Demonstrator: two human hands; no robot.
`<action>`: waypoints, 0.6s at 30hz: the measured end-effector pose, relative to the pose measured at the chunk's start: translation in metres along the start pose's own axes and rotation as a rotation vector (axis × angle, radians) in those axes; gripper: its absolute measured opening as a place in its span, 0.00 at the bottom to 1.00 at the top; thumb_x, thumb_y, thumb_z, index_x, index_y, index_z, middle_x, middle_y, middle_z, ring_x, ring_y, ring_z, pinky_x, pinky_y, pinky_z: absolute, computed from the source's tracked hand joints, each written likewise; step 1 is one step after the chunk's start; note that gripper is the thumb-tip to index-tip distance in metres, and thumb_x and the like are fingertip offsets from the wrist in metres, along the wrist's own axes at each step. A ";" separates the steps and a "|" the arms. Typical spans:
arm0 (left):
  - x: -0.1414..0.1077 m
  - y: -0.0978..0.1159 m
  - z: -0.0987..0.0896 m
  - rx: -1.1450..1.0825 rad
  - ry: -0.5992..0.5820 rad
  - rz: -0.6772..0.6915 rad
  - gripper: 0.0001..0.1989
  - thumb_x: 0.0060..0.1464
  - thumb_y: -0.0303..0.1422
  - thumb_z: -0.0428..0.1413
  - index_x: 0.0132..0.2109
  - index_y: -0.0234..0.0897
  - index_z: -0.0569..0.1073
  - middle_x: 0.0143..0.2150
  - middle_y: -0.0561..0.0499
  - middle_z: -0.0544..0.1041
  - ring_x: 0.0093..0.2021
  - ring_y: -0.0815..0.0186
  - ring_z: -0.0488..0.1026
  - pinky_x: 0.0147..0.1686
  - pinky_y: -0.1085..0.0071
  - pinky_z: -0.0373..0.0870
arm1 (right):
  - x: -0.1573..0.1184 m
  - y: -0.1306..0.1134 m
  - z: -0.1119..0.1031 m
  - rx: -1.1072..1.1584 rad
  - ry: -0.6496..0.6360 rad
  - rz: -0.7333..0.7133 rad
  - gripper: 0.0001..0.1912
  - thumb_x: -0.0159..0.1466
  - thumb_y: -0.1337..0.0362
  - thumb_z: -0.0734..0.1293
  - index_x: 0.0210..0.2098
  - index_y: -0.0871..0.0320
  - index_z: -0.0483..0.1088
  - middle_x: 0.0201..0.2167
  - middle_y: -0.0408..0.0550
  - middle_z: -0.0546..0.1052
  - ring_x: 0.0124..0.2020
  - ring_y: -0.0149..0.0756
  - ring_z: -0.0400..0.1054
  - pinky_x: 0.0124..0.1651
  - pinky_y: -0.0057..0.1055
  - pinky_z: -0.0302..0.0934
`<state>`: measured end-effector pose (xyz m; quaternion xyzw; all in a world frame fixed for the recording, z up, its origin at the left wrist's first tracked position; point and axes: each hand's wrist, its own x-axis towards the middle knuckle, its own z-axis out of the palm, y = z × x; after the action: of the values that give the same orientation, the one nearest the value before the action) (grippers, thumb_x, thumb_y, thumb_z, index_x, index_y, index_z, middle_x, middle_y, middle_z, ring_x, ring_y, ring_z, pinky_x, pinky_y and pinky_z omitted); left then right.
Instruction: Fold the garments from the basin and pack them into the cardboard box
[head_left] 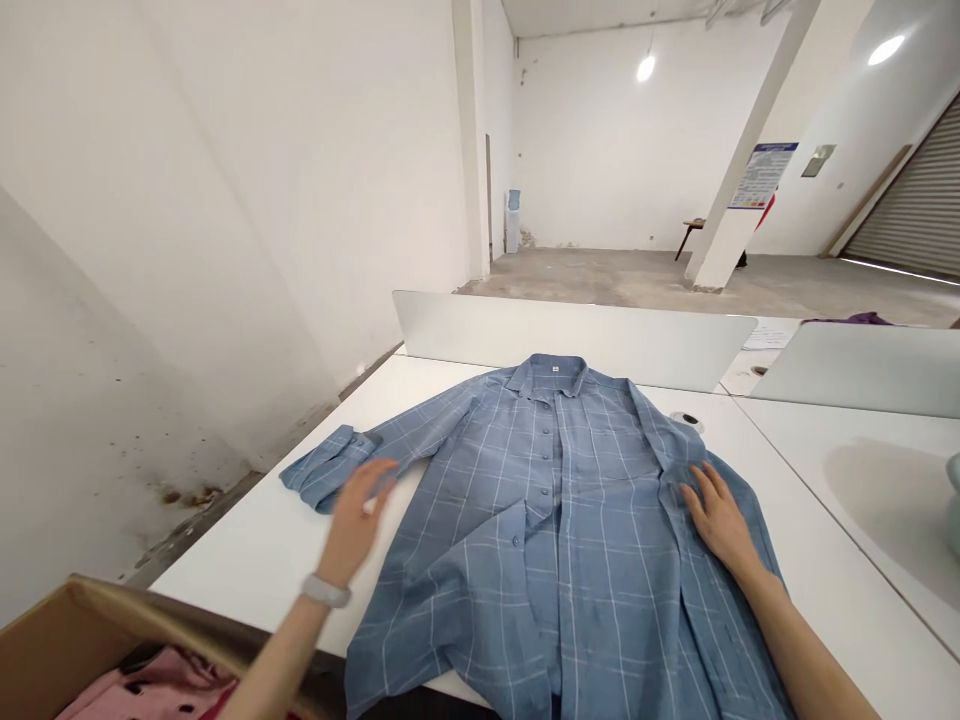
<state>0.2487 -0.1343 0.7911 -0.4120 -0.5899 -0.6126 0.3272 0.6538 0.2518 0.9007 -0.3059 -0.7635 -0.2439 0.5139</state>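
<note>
A blue shirt with a white check point(607, 500) lies front side up on the white table point(247, 540), its collar toward the far edge. The lower front is partly open, and the left panel is rumpled and folded back near a button. My left hand point(358, 515), a little blurred, is beside the left sleeve with its fingers apart, holding nothing; whether it touches the cloth I cannot tell. On the right sleeve rests my right hand point(718, 512), fingers spread over the fabric. That sleeve runs down along the shirt's right side, while the left one stretches outward with its cuff bunched.
At the lower left stands a cardboard box point(97, 610) with pink cloth point(161, 688) inside. A low divider point(570, 338) borders the table's far edge. Beside the right shoulder is a round cable hole point(687, 421). A pale rounded object point(952, 505) sits at the right edge.
</note>
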 end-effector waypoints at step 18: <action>-0.106 0.121 0.004 -0.446 -1.036 0.225 0.07 0.59 0.22 0.48 0.36 0.38 0.65 0.48 0.51 0.70 0.45 0.69 0.69 0.47 0.74 0.66 | -0.054 0.006 -0.013 -0.271 -0.195 -0.173 0.33 0.67 0.46 0.46 0.62 0.57 0.60 0.65 0.51 0.58 0.66 0.47 0.48 0.64 0.50 0.50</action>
<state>0.4035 -0.1502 0.7511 -0.7774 -0.4824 -0.4020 -0.0362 0.6818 0.2354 0.8553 -0.3276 -0.7932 -0.3570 0.3688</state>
